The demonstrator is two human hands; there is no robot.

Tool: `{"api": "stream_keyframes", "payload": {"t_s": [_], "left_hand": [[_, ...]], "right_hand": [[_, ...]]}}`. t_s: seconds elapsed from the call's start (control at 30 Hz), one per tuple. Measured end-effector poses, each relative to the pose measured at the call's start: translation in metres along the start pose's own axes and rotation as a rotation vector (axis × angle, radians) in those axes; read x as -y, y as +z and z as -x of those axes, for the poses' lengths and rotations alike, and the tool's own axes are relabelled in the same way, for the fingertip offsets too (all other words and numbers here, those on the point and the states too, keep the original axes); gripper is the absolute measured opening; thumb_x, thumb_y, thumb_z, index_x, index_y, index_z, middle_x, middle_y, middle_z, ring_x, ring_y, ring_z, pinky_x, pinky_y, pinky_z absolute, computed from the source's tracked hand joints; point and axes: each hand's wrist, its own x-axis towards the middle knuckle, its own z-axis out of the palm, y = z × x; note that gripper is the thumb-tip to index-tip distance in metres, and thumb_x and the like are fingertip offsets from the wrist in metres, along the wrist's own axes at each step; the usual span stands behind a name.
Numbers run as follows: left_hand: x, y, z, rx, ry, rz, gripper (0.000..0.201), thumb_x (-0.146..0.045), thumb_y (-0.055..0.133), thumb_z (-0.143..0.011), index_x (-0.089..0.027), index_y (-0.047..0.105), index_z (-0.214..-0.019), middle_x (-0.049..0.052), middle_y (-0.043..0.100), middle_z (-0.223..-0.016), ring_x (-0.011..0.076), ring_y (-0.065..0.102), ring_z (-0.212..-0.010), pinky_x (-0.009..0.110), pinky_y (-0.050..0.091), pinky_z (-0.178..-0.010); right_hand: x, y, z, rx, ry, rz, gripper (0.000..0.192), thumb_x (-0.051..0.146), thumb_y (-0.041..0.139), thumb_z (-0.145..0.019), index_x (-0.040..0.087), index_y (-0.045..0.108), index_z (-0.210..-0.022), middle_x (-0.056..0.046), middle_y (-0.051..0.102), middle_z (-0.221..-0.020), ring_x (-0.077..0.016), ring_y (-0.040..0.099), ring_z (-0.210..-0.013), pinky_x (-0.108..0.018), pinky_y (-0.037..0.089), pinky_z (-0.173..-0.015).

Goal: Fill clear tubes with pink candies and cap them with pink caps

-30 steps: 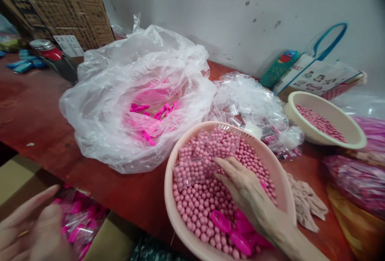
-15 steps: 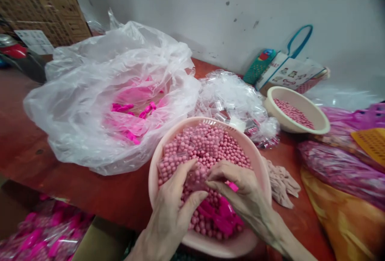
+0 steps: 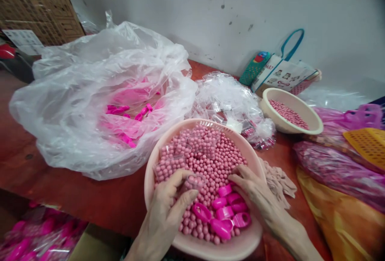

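Observation:
A pale pink basin (image 3: 149, 180) holds many round pink beads (image 3: 207, 168). My left hand (image 3: 164, 206) pinches a small clear bag with pink beads (image 3: 195, 181) between thumb and fingers, above the basin's left side. At the basin's right side, my right hand (image 3: 255, 190) dips down with its fingers drawn together at the beads; whatever is between the fingertips is hidden. Several magenta plastic pieces (image 3: 224, 213), some ring-shaped, lie on the beads beside it. Filled clear bags (image 3: 171, 164) rest on the beads at the far left of the basin.
A large clear plastic bag (image 3: 75, 104) with magenta pieces stands left. Behind the basin is a heap of clear packets (image 3: 225, 96). A cream bowl of beads (image 3: 317, 124), a cloth (image 3: 278, 184) and purple bags (image 3: 325, 168) lie right. A box (image 3: 93, 245) stands below the table edge.
My right hand has left the small bag and moved right and down to the beads, uncovering the magenta pieces. My left hand still holds the bag, slightly lower. The view has shifted a little.

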Motion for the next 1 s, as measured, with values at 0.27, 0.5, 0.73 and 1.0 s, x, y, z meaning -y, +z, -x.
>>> {"api": "stream_keyframes", "payload": {"t_s": [0.27, 0.5, 0.73, 1.0], "left_hand": [[0.003, 0.0, -0.001, -0.008, 0.045, -0.036, 0.014, -0.025, 0.051, -0.088, -0.022, 0.06, -0.098, 0.001, 0.065, -0.088, 0.0209, 0.059, -0.086, 0.028, 0.043, -0.076], [0.003, 0.002, 0.003, -0.062, -0.072, 0.069, 0.026, -0.031, 0.059, -0.083, -0.022, 0.065, -0.106, 0.005, 0.068, -0.103, 0.0254, 0.059, -0.1, 0.031, 0.046, -0.084], [0.01, 0.001, 0.002, -0.09, -0.069, 0.169, 0.033, -0.028, 0.057, -0.083, -0.022, 0.062, -0.115, 0.006, 0.066, -0.111, 0.0257, 0.058, -0.102, 0.031, 0.047, -0.086], [-0.002, -0.004, -0.003, 0.04, -0.082, 0.231, 0.018, -0.027, 0.053, -0.085, -0.019, 0.066, -0.095, 0.002, 0.064, -0.083, 0.0191, 0.057, -0.08, 0.025, 0.046, -0.069]], "right_hand": [[0.007, -0.02, -0.021, -0.068, -0.068, -0.074, 0.02, 0.018, 0.045, -0.092, 0.021, 0.06, -0.08, -0.004, 0.062, -0.078, -0.0199, 0.06, -0.075, -0.031, 0.052, -0.068], [0.043, 0.002, -0.026, -0.188, -0.205, -0.156, 0.03, 0.011, 0.042, -0.093, 0.019, 0.054, -0.119, -0.007, 0.064, -0.091, -0.0186, 0.064, -0.085, -0.024, 0.054, -0.067], [0.057, 0.008, -0.023, -0.203, -0.332, 0.14, 0.036, 0.006, 0.037, -0.091, 0.007, 0.045, -0.126, -0.013, 0.061, -0.091, -0.0216, 0.06, -0.079, -0.027, 0.052, -0.055], [0.058, -0.003, -0.031, -0.178, -0.431, 0.232, 0.032, 0.004, 0.028, -0.092, 0.009, 0.054, -0.109, -0.011, 0.061, -0.082, -0.0231, 0.055, -0.071, -0.036, 0.051, -0.06]]}}
